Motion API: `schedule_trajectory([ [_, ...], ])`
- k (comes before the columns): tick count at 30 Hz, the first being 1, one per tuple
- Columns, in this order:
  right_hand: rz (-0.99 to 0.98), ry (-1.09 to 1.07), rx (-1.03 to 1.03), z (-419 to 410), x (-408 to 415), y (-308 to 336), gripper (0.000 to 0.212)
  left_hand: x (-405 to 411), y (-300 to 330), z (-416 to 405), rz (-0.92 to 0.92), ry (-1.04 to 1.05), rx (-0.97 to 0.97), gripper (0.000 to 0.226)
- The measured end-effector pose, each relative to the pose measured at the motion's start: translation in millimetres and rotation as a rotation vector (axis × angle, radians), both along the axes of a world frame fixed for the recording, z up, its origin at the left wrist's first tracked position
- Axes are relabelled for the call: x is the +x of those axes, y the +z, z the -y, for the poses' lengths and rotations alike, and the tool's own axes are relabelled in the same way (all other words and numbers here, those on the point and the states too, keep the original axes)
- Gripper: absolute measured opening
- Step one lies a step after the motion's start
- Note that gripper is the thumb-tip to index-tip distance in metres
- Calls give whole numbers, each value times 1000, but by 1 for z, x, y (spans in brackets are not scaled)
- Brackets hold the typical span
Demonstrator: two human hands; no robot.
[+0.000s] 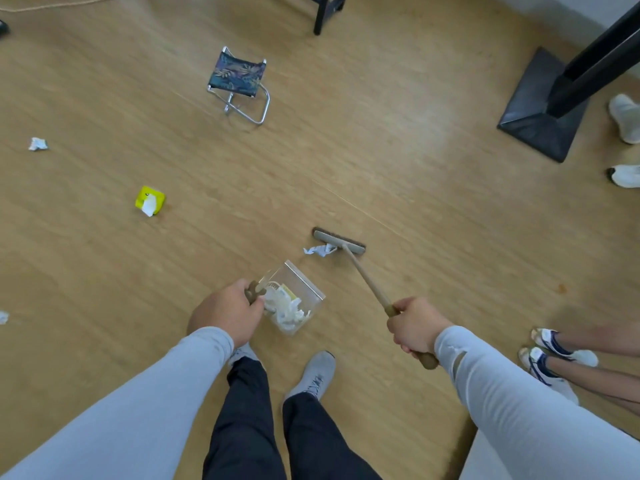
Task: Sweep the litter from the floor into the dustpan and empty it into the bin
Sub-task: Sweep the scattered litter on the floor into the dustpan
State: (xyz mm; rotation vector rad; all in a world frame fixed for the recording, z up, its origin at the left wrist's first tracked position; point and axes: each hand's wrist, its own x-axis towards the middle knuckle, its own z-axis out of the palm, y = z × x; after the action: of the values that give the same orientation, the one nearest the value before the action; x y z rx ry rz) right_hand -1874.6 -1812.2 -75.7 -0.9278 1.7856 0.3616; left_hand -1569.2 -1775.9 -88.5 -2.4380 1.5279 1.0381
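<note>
My left hand grips the handle of a clear plastic dustpan that holds several crumpled white papers and a yellow scrap. My right hand is closed on the wooden handle of a small broom. Its brush head rests on the wooden floor, just beyond the dustpan's mouth. A crumpled white paper lies against the brush's near side. More litter lies to the left: a yellow carton, a white paper ball and a white scrap at the left edge. No bin is in view.
A small folding stool stands further ahead. A black post on a square base rises at the upper right, a dark furniture leg at the top. Other people's feet in white shoes and sneakers are on the right. My own shoes are below the dustpan.
</note>
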Motion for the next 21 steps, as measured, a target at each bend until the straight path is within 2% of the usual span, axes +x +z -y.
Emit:
schedule_trajectory([
  [4, 27, 174, 111, 13, -25, 42, 37, 2, 1, 2, 6, -2, -3, 17],
  [9, 23, 213, 135, 22, -59, 90, 45, 3, 1, 2, -2, -10, -14, 13],
  [15, -54, 267, 48, 21, -30, 78, 37, 5, 0, 4, -11, -8, -14, 16],
  [18, -82, 331, 70, 21, -21, 73, 43, 6, -2, 3, -14, -7, -21, 15],
  [21, -134, 494, 94, 21, -12, 80, 48, 6, -2, 0, -11, -16, -22, 16],
])
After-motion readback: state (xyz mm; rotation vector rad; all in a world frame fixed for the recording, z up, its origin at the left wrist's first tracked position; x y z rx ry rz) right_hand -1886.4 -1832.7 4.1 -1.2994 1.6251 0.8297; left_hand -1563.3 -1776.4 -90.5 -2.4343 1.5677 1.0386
